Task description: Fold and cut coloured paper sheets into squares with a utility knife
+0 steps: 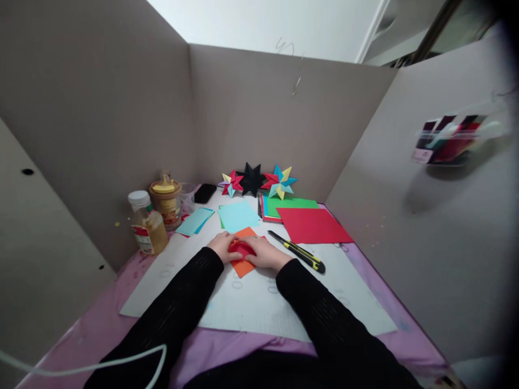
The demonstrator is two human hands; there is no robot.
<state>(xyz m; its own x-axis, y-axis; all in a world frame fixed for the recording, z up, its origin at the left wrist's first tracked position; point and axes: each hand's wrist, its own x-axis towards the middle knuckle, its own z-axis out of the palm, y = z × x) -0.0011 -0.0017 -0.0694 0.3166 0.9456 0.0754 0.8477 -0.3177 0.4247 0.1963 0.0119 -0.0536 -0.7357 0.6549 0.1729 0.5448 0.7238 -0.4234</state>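
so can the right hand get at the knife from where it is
Probably yes: the knife lies on the mat just beside the right hand, with nothing between them. That hand is on the small red piece, along with the left hand.

Both hands meet over a small red folded piece (242,248): the left hand (221,246) at its left edge and the right hand (266,254) at its right. Whether the fingers pinch it or only press it flat is hard to tell. The piece lies on an orange sheet (243,266) on a white mat (259,302) that covers the surface. A yellow-and-black utility knife (299,252) lies just right of the right hand, with a red sheet (313,225) beyond it. Three paper stars (252,179) stand along the back wall.
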